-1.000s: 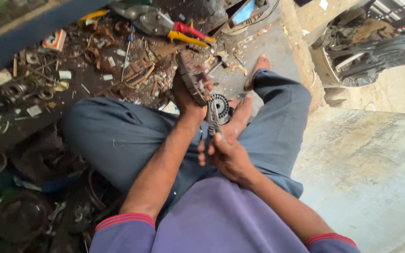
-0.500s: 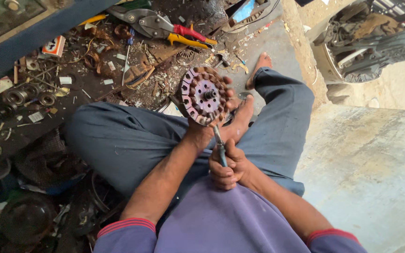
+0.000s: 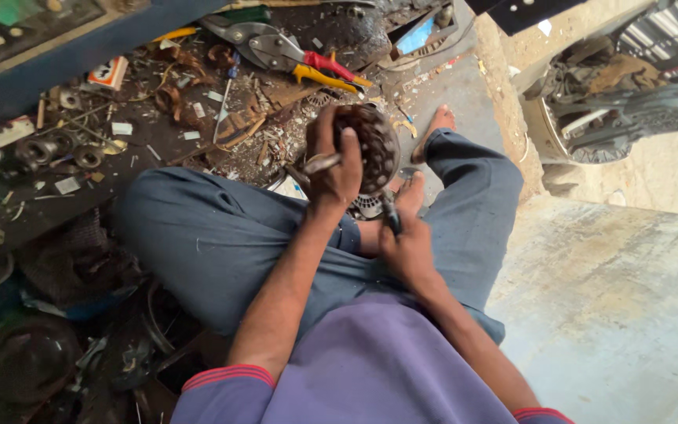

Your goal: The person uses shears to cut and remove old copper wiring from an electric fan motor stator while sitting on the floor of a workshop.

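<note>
You are sitting cross-legged on the floor of a rough repair workshop. Ahead and to the left of your hands, the dirty ground [image 3: 198, 149] is strewn with scrap bits, wire ends and small parts. Just beyond your left hand [image 3: 331, 169] lie tin snips [image 3: 292, 55] with red and yellow grips. Round metal parts [image 3: 33, 153] sit far left. Bare concrete [image 3: 614, 314] lies to your right.

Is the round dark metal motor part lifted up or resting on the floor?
Lifted: the left hand grips the round dark metal motor part above the legs.
</note>
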